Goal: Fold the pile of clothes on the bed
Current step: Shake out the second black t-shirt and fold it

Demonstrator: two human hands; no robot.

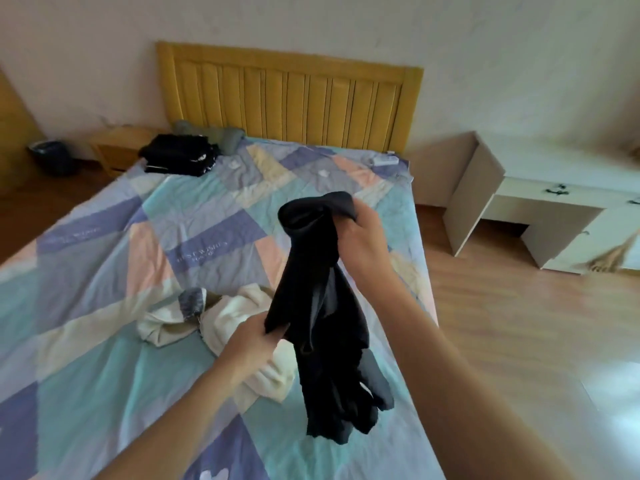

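We hold one black garment [322, 306] in the air above the bed [104, 271], toward four o'clock of the mattress. Our right hand [363, 244] is raised, its fingers [346, 233] curled round the bunched top of the cloth. Our left hand [249, 344] sits lower, at eight o'clock from the right, pinching one side edge. We judge the raised grip lets the cloth hang under its own weight, so that we can find its edges before laying it flat.

The rest of the pile lies just below: one cream garment [239, 317], crumpled, and one small grey-blue piece [191, 301] at its ten o'clock edge. That makes three loose items, counting the one in hand, though more may be hidden in the folds.

At eleven o'clock, near the yellow headboard [287, 98], sits one stack of dark clothes [180, 155], seemingly already folded and kept apart from the work. One grey-green item [228, 138] lies beside it.
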